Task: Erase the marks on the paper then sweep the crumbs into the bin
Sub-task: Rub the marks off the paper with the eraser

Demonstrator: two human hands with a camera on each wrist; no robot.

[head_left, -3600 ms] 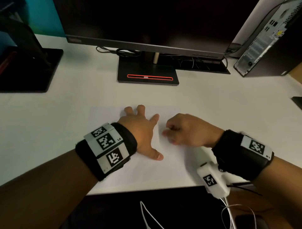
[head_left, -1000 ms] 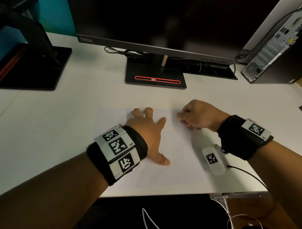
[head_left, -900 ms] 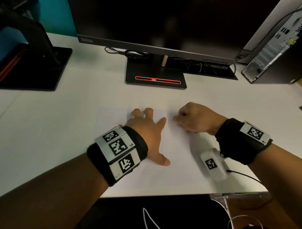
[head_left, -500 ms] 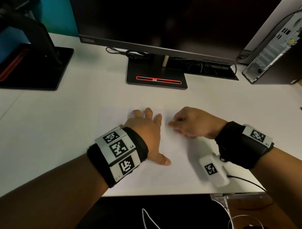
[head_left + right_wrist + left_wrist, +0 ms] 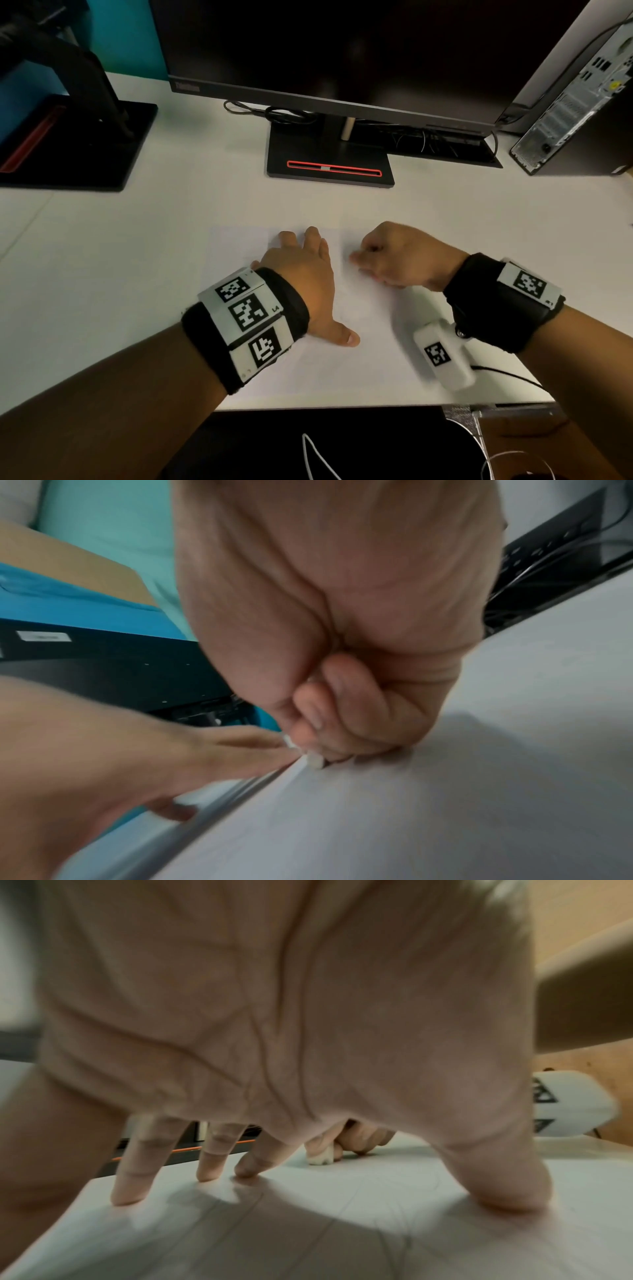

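A white sheet of paper (image 5: pixel 370 363) lies flat on the white desk near its front edge. My left hand (image 5: pixel 301 270) presses down on the sheet with fingers spread and thumb out. In the left wrist view the fingertips (image 5: pixel 130 1191) and thumb touch the paper (image 5: pixel 342 1218), which carries faint pencil lines. My right hand (image 5: pixel 394 260) is curled just right of the left and pinches a small white eraser (image 5: pixel 322 1156), whose tip (image 5: pixel 316 760) touches the paper. No crumbs or bin can be made out.
A black monitor stand (image 5: pixel 329 161) with a red stripe sits behind the paper, under a dark monitor. A second stand (image 5: pixel 75 144) is at far left, a computer tower (image 5: pixel 575 102) at far right. Cables hang below the desk's front edge (image 5: pixel 342 407).
My right hand with the eraser has slid back and forth over the paper, now left and nearer to the left hand. The left index finger has drawn in beside the others.
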